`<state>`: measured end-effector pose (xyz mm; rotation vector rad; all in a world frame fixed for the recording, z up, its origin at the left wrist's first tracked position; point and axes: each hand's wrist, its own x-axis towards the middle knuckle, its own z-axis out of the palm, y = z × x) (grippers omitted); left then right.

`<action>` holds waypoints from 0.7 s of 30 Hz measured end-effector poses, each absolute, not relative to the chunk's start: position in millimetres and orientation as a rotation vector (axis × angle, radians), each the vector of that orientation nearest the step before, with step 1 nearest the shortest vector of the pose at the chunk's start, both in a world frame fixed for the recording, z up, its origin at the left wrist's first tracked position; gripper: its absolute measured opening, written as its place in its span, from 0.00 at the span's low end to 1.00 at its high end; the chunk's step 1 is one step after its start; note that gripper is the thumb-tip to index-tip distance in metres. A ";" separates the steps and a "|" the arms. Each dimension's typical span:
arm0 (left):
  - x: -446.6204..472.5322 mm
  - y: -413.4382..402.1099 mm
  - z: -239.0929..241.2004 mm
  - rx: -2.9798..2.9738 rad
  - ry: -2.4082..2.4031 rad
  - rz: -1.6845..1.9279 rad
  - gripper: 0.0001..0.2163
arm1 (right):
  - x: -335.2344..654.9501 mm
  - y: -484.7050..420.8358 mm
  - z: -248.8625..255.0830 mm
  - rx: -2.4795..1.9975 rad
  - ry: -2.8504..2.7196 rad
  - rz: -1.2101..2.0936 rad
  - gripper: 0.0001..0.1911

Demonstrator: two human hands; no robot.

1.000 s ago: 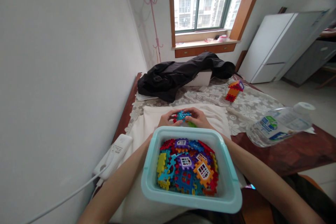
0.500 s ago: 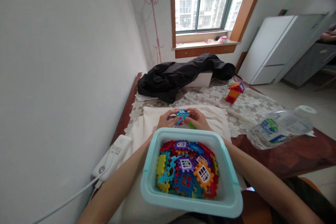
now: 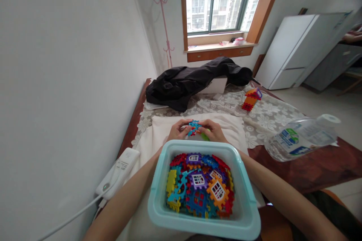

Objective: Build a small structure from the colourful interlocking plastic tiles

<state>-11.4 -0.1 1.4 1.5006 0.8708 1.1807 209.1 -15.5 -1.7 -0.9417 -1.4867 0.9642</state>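
A: What has changed since a second ago?

B: Little. The left hand (image 3: 177, 130) and the right hand (image 3: 214, 130) sit in the same place beyond the tub, and the small cluster of interlocking blocks (image 3: 194, 127) between them has turned a bit: more red shows under the blue piece now, with a green piece at the right. Both sets of fingers are clamped on that cluster from either side, so I judge the pieces are being pressed together and the join is not finished.

A: Left to right, what hems the hands in?

B: Far left, the white wall runs close along the bench (image 3: 316, 169) edge. Next, a white power strip (image 3: 117, 167) lies at that edge with its cord trailing toward the viewer. Then the cream towel (image 3: 158, 128) under the hands, with open cloth to the left of the left hand. The teal tub (image 3: 246, 211) of loose blocks sits just before the wrists, both forearms passing beside it.

A: And on the right?

B: Lace cloth lies free beyond the right hand; the small block house (image 3: 251, 98) stands well apart. A water bottle (image 3: 301, 137) lies on its side near the right bench edge. The black jacket (image 3: 195, 79) closes off the far end.
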 end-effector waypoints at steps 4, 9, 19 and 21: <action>-11.5 -1.7 1.4 1.480 0.849 1.181 0.29 | 209.7 -17.0 -3.2 -0.955 -1.517 0.920 0.11; -11.6 -2.6 2.3 1.468 0.799 1.196 0.27 | 206.2 -18.6 -4.2 -0.948 -1.509 0.925 0.12; -10.9 0.7 -6.0 1.404 0.757 1.266 0.30 | 206.6 -12.1 -3.8 -0.797 -1.393 1.139 0.20; -11.1 3.4 -7.8 1.378 0.767 1.303 0.33 | 207.6 -9.7 -6.6 -0.765 -1.340 1.139 0.23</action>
